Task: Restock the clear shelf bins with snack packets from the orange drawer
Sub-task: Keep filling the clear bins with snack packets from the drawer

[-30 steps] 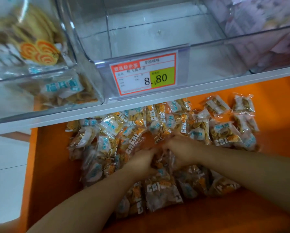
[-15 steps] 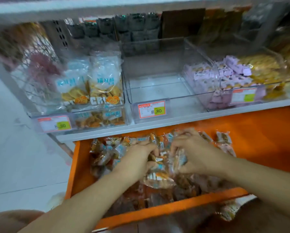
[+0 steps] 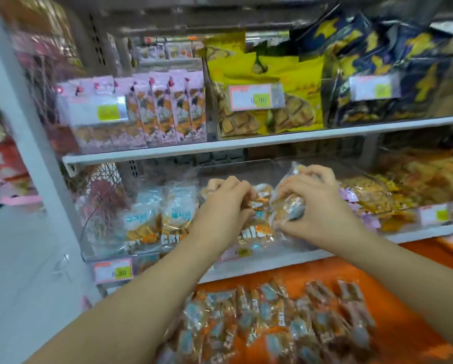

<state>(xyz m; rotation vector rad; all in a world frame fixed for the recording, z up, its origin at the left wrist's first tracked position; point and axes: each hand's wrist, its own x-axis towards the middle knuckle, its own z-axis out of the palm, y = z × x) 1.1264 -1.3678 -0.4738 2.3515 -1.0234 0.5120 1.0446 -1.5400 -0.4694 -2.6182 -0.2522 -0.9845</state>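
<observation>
Both hands are now raised from the orange drawer, where they were gathering packets half a second earlier, and are reaching over the front wall of the middle clear bin on the lower shelf. The left hand is curling its fingers down and pinching the snack packets from the left side. The right hand is wrapping its fingers and thumb round the same bundle from the right. The bundle is hanging between the two hands, within the bin's opening; whether it is touching the bin floor cannot be told. A price label is showing on the bin's front, just beside the left forearm.

Loose packets of the same kind are lying in a heap in the drawer, below the shelf edge and between the two forearms. The left-hand bin is holding upright packets with blue and orange print and is carrying its own price tag. The right-hand bin is holding purple-wrapped sweets and orange-yellow snacks.

On the upper shelf, pink boxes, yellow bags and dark blue bags are standing in a row, blurred by camera motion.
</observation>
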